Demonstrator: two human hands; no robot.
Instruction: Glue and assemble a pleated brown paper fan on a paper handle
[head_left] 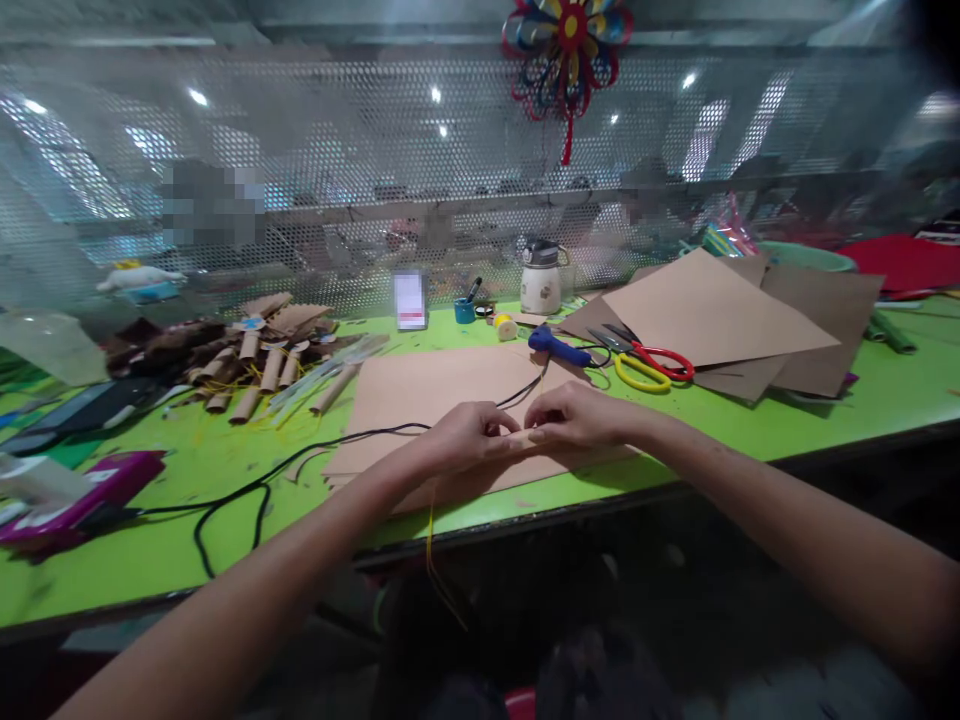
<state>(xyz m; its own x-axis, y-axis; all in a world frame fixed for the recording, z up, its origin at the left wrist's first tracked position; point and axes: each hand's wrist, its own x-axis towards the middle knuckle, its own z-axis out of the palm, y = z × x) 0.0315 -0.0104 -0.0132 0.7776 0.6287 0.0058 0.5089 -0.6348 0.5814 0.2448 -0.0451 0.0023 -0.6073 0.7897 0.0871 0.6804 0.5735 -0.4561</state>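
Note:
Over the near edge of a stack of brown kraft paper (420, 385), my left hand (471, 436) and my right hand (574, 414) sit close together. Both have their fingers pinched on a narrow roll of brown paper (520, 439) that runs between them. A yellow string (430, 535) hangs over the table's front edge below my left hand. Just beyond my right hand lies a blue hot glue gun (559, 347), its black cord passing under or behind my hands. Scissors (643, 374) with yellow and red handles rest to the right of it.
Finished paper rolls with yellow strings (270, 368) pile up at left, beside a magenta power strip (97, 495). Along the back stand a phone (410, 300), a blue jar (465, 311), a thread spool (505, 327) and a bottle (541, 285). Brown sheets (720, 310) cover the right.

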